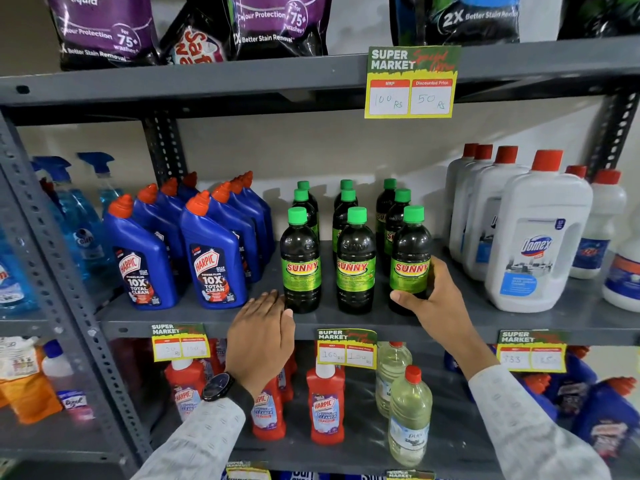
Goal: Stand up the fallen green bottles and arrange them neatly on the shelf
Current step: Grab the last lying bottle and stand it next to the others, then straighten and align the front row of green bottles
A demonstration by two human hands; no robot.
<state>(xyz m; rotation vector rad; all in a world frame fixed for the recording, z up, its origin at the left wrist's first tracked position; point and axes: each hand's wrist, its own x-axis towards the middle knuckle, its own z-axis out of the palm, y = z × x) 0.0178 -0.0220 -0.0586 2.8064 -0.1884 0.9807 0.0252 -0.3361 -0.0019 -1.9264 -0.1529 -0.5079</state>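
Several dark bottles with green caps and green SUNNY labels stand upright in three rows on the middle shelf [346,322]. The front ones are the left bottle [300,261], the middle bottle [355,265] and the right bottle [410,258]. My right hand [438,299] wraps around the lower part of the front right bottle. My left hand [261,336] rests flat at the shelf's front edge, fingers together, its fingertips just beside the base of the front left bottle. No green bottle lies on its side.
Blue Harpic bottles [211,258] stand close on the left, white Domex jugs [533,244] on the right. Blue spray bottles [79,216] fill the far left. Price tags [410,83] hang from shelf edges. Red and clear bottles [408,417] fill the shelf below.
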